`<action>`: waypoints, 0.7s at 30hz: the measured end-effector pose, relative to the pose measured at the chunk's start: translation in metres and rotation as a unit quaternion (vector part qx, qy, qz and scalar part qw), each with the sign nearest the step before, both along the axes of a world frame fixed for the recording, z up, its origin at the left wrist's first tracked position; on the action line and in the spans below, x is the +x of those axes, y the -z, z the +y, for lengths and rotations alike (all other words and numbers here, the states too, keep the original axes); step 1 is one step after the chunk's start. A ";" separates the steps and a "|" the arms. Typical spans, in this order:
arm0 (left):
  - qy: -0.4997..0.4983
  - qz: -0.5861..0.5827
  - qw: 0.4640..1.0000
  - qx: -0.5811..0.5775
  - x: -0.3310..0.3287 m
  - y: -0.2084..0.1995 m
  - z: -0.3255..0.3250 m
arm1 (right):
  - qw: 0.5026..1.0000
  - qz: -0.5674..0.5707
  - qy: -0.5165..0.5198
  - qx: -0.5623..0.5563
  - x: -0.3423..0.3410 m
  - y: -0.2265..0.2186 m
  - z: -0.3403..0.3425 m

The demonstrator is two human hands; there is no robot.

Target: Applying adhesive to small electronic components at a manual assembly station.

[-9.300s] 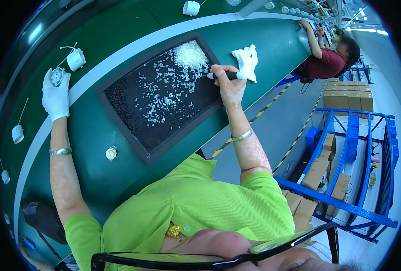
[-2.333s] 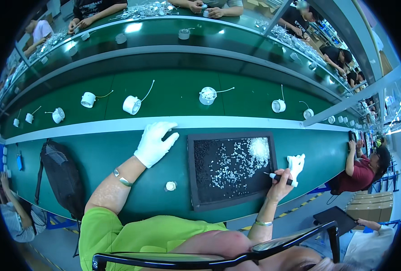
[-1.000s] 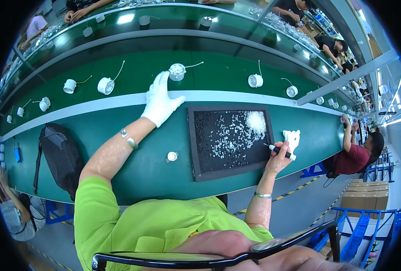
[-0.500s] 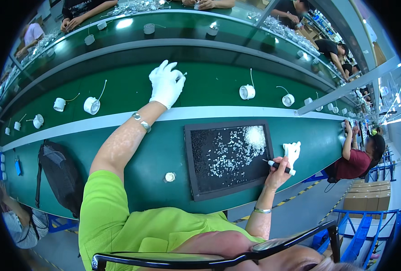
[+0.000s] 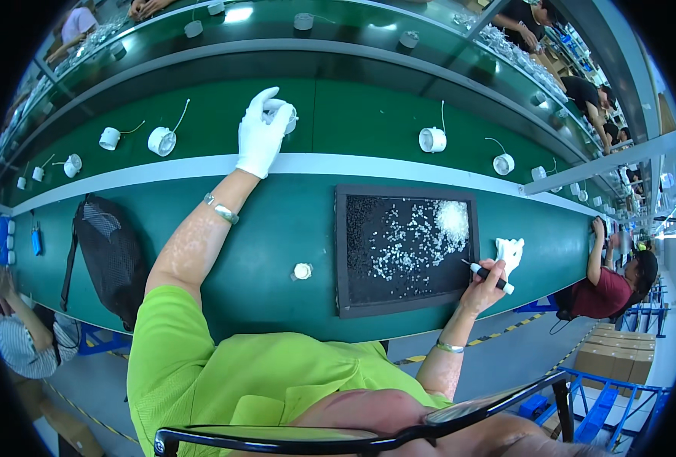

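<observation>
My left hand (image 5: 258,141), in a white glove, reaches over the green conveyor belt (image 5: 345,114). Its thumb and fingers curve round a white round housing (image 5: 290,118), partly hidden by the glove. My bare right hand (image 5: 478,297) grips a black-and-white pen-like tool (image 5: 498,280) whose thin tip points left, over the right rim of a black tray (image 5: 341,259). Small clear pieces (image 5: 406,244) lie scattered in that tray, with a bright white heap (image 5: 452,221) at its far right and black bits (image 5: 358,221) at its left.
A small white round part (image 5: 302,271) sits left of the tray, and a crumpled white glove (image 5: 511,250) lies to its right. Several wired white housings, such as one housing (image 5: 432,140), stand along the belt. A black bag (image 5: 108,259) is at left. Co-workers sit around.
My left hand has closed round a white housing, which now shows more plainly between its fingers. The view has shifted, while my right hand keeps the pen-like tool by the tray's right rim.
</observation>
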State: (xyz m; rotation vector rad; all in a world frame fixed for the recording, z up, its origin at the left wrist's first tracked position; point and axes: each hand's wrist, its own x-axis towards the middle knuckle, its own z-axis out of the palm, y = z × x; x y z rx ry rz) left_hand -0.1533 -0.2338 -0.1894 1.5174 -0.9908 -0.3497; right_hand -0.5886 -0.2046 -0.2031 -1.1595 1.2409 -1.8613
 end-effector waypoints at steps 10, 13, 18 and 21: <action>-0.062 -0.216 0.955 0.194 0.019 0.022 0.001 | 1.000 0.003 0.008 0.008 -0.002 0.005 -0.003; -0.071 -0.242 0.941 0.225 0.027 0.028 -0.002 | 1.000 -0.004 0.013 0.007 0.002 0.004 -0.003; -0.064 -0.286 0.926 0.238 0.042 0.026 0.006 | 1.000 -0.015 0.007 0.005 -0.001 0.005 -0.003; -0.069 -0.330 0.920 0.198 0.030 0.005 0.026 | 1.000 -0.028 -0.003 -0.002 -0.005 0.005 0.000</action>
